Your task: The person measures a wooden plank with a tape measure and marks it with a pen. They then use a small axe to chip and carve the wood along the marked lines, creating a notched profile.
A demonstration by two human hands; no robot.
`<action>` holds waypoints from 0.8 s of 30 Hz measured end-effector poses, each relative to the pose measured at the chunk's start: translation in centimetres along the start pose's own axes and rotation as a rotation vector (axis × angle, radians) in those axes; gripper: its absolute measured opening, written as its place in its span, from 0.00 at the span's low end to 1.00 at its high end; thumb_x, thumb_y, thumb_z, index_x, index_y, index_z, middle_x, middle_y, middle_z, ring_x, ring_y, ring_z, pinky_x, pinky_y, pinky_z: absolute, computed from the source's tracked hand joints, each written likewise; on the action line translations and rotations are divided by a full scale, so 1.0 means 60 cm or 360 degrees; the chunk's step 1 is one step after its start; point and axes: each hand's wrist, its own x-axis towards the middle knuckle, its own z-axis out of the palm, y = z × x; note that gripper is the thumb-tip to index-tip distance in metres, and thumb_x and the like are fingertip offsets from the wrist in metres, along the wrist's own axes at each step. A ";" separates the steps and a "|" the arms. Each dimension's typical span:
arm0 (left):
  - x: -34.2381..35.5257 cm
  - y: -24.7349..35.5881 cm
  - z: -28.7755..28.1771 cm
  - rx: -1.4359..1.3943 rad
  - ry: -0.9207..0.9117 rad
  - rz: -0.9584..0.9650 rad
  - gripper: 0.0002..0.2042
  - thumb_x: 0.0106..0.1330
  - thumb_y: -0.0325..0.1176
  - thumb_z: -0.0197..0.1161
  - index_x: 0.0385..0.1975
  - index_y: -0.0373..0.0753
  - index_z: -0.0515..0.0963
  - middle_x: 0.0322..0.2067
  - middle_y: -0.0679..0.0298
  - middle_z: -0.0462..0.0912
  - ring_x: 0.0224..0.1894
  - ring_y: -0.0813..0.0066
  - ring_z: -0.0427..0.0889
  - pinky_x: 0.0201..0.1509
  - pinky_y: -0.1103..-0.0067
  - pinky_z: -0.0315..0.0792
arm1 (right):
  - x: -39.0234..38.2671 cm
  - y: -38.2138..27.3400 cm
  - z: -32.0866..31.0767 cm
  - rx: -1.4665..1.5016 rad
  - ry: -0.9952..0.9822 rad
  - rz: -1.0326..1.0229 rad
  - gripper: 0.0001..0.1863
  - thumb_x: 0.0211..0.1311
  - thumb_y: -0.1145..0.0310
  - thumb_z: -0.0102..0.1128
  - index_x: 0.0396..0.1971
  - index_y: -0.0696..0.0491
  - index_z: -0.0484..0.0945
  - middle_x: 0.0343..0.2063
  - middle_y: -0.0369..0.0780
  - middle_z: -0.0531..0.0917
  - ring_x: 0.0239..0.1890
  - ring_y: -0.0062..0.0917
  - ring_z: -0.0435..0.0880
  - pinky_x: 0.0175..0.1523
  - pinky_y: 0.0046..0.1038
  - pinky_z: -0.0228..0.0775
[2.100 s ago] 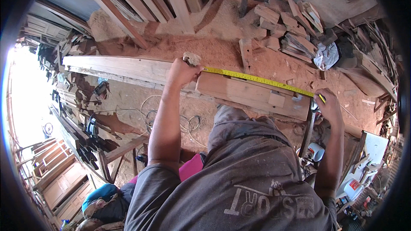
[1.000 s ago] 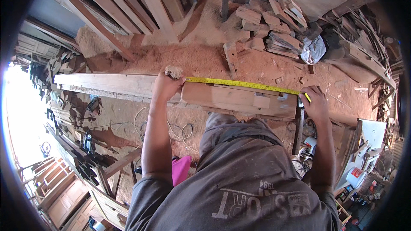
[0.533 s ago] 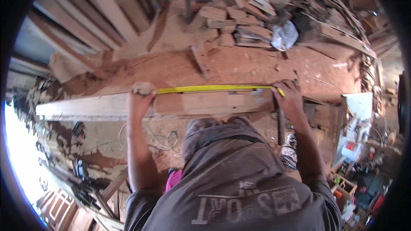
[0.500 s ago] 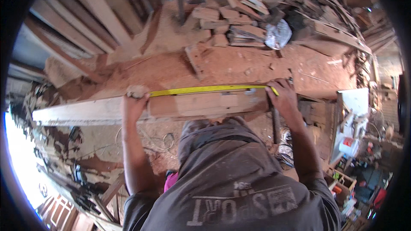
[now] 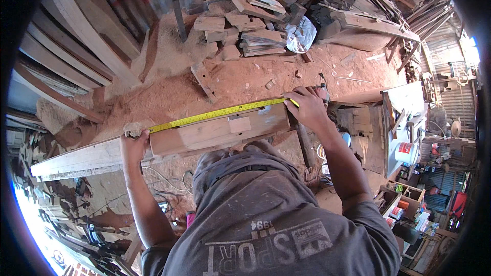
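A yellow tape measure (image 5: 215,114) is stretched along the top edge of a brown board (image 5: 184,141), which rests by a longer pale timber (image 5: 76,158) on a bench. My left hand (image 5: 134,148) is closed at the tape's left end, beside a rough tan lump (image 5: 135,130) that I cannot make out. Near the board's right end, my right hand (image 5: 307,106) grips the tape, its fingers bent over it. A dark metal upright (image 5: 305,145) stands below that end. Whatever is inside my right hand is partly hidden.
Leaning planks (image 5: 66,61) stand at upper left. Offcuts (image 5: 240,28) and a white sack (image 5: 299,36) lie on the dusty floor beyond the bench. At right are a white board (image 5: 401,97), a bucket (image 5: 406,153) and cluttered crates (image 5: 404,197). Cables (image 5: 174,184) lie below the timber.
The view has swung right, so the bench sits further left and slants up to the right. Both hands stay on the tape at the same places along the board.
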 end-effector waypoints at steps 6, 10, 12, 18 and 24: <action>0.012 -0.031 -0.004 -0.0133 -0.0081 -0.0006 0.03 0.67 0.26 0.72 0.36 0.36 0.85 0.28 0.68 0.85 0.28 0.78 0.82 0.31 0.75 0.76 | -0.001 0.009 0.008 0.0014 0.0069 -0.0052 0.12 0.68 0.58 0.68 0.47 0.45 0.88 0.45 0.40 0.86 0.52 0.43 0.83 0.59 0.46 0.74; 0.028 -0.058 -0.004 -0.0089 -0.0080 0.0012 0.05 0.67 0.30 0.74 0.35 0.37 0.85 0.28 0.65 0.87 0.30 0.74 0.85 0.33 0.72 0.78 | -0.002 -0.011 -0.003 0.0048 0.0115 -0.0050 0.12 0.67 0.59 0.69 0.44 0.48 0.88 0.44 0.41 0.87 0.50 0.44 0.83 0.58 0.45 0.73; 0.038 -0.074 -0.009 0.0231 -0.0022 0.0016 0.12 0.65 0.37 0.77 0.36 0.34 0.86 0.30 0.58 0.90 0.34 0.64 0.90 0.37 0.67 0.81 | 0.000 -0.022 -0.007 -0.0007 0.0136 -0.0047 0.11 0.67 0.60 0.69 0.45 0.48 0.88 0.44 0.41 0.86 0.50 0.45 0.83 0.56 0.45 0.73; 0.020 -0.057 -0.004 0.0370 0.0201 0.0061 0.15 0.60 0.36 0.78 0.40 0.32 0.86 0.34 0.54 0.90 0.37 0.62 0.90 0.42 0.67 0.82 | -0.005 -0.015 0.013 0.0068 0.0122 0.0042 0.11 0.70 0.60 0.67 0.46 0.47 0.88 0.45 0.40 0.86 0.52 0.44 0.83 0.60 0.47 0.67; 0.015 -0.032 -0.007 0.0493 0.0116 -0.0091 0.26 0.57 0.46 0.81 0.46 0.31 0.85 0.42 0.44 0.90 0.45 0.45 0.91 0.49 0.60 0.82 | -0.015 -0.008 0.035 -0.0019 0.0193 0.0010 0.11 0.69 0.60 0.67 0.46 0.46 0.88 0.48 0.40 0.85 0.53 0.42 0.82 0.63 0.48 0.67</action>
